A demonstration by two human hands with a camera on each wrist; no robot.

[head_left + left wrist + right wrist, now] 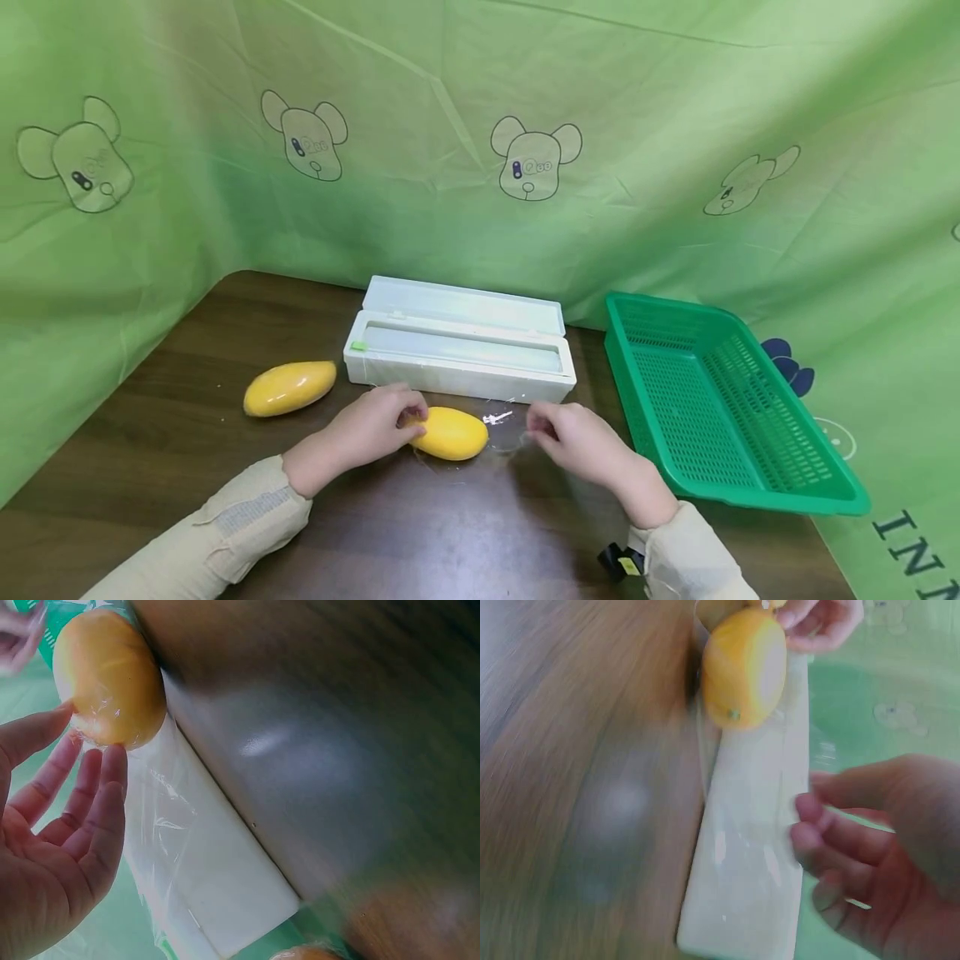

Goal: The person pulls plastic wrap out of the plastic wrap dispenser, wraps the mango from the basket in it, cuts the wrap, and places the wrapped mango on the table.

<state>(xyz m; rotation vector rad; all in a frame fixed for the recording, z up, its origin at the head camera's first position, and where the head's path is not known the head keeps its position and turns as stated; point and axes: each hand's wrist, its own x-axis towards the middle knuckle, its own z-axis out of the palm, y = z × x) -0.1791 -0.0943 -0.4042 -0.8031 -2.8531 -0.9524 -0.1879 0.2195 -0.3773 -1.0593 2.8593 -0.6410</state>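
A yellow mango (451, 434) lies in front of the white cling film box, with clear cling film (507, 442) around and beside it. My left hand (378, 423) pinches the mango's left end between thumb and fingertips; the film wrinkles there in the left wrist view. To the right of the mango, my right hand (581, 442) pinches the film's edge with thumb and curled fingers, apart from the fruit; this hand is blurred in the right wrist view. Farther left rests a second mango (290, 388), shiny with film.
Behind the hands stands the cling film box (457, 379), its lid (465, 304) raised and a green slider (359, 346) at its left end. An upright-sided green basket (648, 417) occupies the table's right side. A green curtain (420, 225) hangs behind.
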